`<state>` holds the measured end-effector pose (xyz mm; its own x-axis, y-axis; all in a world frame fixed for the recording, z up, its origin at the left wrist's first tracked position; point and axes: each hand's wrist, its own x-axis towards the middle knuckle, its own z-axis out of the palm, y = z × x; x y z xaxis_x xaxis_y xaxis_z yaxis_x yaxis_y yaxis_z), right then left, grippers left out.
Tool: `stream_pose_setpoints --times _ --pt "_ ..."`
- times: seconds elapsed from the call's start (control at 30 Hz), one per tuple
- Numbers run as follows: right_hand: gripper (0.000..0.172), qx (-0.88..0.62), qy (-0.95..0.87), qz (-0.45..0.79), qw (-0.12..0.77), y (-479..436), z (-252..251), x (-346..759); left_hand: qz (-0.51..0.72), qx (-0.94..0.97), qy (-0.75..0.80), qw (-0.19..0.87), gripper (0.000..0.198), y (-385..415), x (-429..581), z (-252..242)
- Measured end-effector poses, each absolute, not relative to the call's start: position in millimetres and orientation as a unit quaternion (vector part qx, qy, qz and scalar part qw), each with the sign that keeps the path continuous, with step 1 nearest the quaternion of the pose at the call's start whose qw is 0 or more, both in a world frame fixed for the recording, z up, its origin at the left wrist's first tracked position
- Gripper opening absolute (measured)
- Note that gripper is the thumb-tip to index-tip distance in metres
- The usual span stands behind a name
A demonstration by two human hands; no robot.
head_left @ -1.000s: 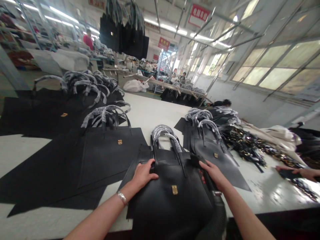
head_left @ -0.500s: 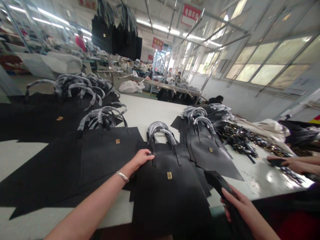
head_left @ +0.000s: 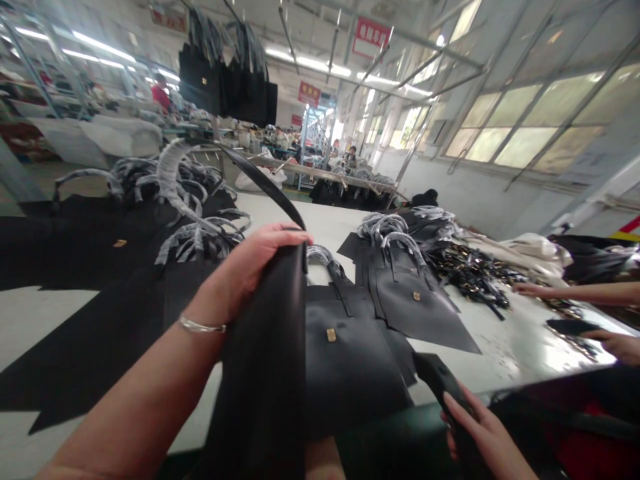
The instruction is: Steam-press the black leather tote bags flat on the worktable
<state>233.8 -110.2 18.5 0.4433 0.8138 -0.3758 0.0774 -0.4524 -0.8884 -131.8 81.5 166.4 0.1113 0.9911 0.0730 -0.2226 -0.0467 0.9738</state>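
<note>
Now that the left hand grips a freshly lifted black bag above the near edge of the bench, another bag lies uncovered there, while the right hand grasps a black tool.

I'm holding a black bag panel edge-on, near upright, top in my left hand; its handle, partly plastic-wrapped, arches left. Black tool in my right hand, tip angled up-left.
</note>
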Motion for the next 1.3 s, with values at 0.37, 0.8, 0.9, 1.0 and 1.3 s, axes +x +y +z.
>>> stream_pose_setpoints --times 0.37,0.8,0.9,1.0,1.3 --pt "0.083 -0.716 -0.372 0.444 0.390 -91.4 22.1 220.8 0.404 0.513 0.391 0.648 0.019 99.3 -0.5 -17.3" --pt "0.074 -0.676 -0.442 0.519 0.279 -28.6 4.3 179.1 0.281 0.800 0.504 0.163 0.047 26.8 -23.2 -69.9" --pt "0.068 -0.666 -0.448 0.542 0.249 -10.9 3.8 173.9 0.245 0.816 0.506 0.133 0.053 12.8 -30.7 -80.2" --pt "0.063 -0.666 -0.434 0.564 0.222 6.3 6.2 170.1 0.237 0.826 0.495 0.130 0.053 11.8 -33.0 -83.0" --pt "0.059 -0.675 -0.449 0.549 0.202 13.6 11.7 168.4 0.230 0.826 0.497 0.132 0.054 11.9 -35.4 -78.1"
